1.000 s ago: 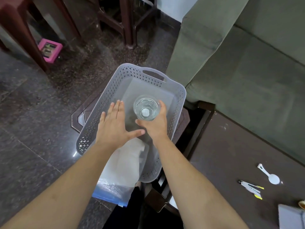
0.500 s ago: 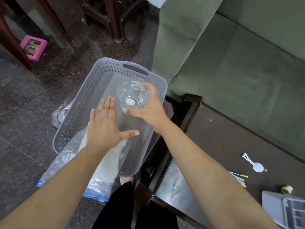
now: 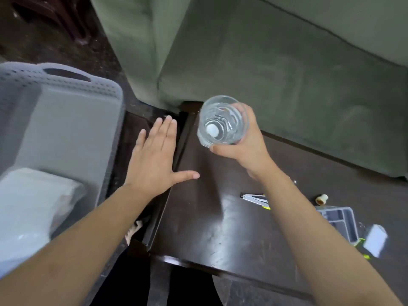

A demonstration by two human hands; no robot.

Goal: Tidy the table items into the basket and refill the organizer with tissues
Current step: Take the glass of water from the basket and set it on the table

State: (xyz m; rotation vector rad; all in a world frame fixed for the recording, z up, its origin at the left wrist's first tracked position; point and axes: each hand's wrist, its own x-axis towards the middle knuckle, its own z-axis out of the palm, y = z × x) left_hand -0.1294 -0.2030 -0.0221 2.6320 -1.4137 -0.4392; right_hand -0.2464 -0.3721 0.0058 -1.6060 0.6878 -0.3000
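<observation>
A: What is at the far left?

B: A grey perforated basket (image 3: 59, 120) with a handle slot in its far wall. At its near end lies a clear bag of white tissues (image 3: 33, 202), partly over the rim; the picture is blurred there.

A: And the left hand?

B: The left hand (image 3: 154, 160) is flat, palm down, just to the right of the basket, above the gap between the basket and the dark wooden table (image 3: 209, 217). The four fingers are straight and close together, pointing away from the person. The thumb is spread wide to the right, over the table edge. It holds nothing. The forearm comes from the lower left corner, almost straight.

A: The right hand?

B: The right hand (image 3: 247, 146) is raised above the far left part of the table. Its fingers and thumb are wrapped around a clear glass (image 3: 223, 122), seen from above, with a small white round thing visible at its bottom. The wrist is bent a little and the forearm goes down to the lower right.

A: What lies further right?

B: On the table, beside the right forearm, a white and yellow tool (image 3: 256, 198), then a small cream cap (image 3: 321, 199), a grey organizer (image 3: 344, 221) with compartments, and a white piece (image 3: 375, 239) near it. Behind the table is a green sofa (image 3: 287, 74).
</observation>
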